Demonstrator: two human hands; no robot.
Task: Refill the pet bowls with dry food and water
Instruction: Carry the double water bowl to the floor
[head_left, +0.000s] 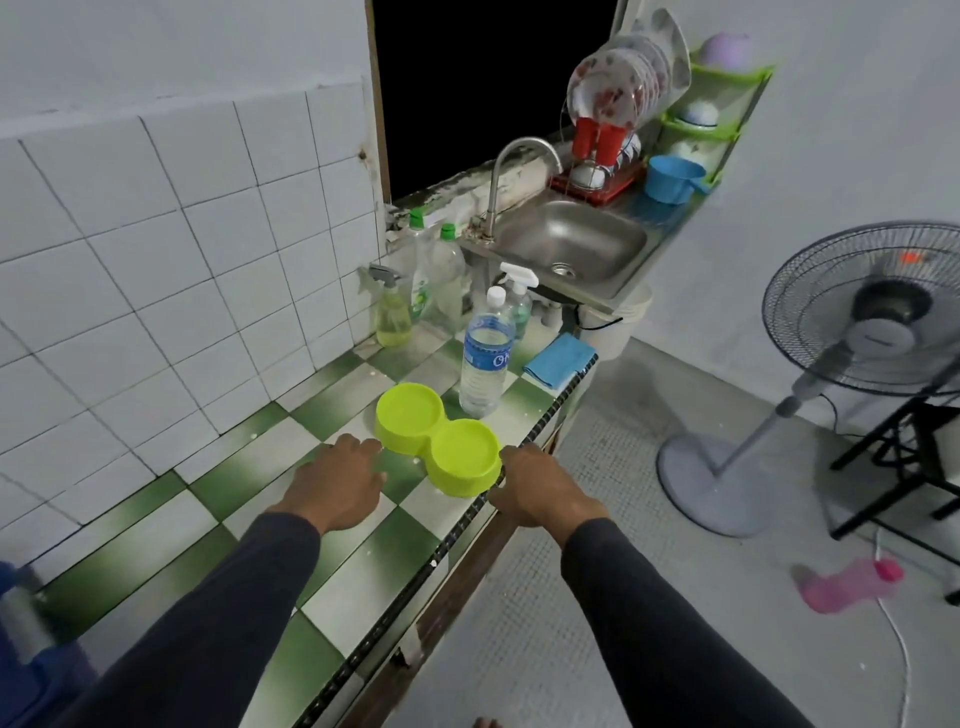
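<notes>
A lime-green double pet bowl (437, 435) sits on the green-and-white tiled counter (249, 478), both cups empty. Just behind it stands a clear water bottle (485, 358) with a white cap and blue label. My left hand (340, 480) lies palm down on the counter, its fingertips close to the bowl's left side. My right hand (540, 486) is at the counter's front edge, fingers bent against the near right rim of the bowl. No dry food is in view.
Spray bottles and detergent bottles (415, 291) stand against the tiled wall. A steel sink (571, 244) with a tap lies beyond, a dish rack (613, 130) behind it. A blue cloth (558, 361) lies near the counter's end. A standing fan (852, 332) is on the floor at right.
</notes>
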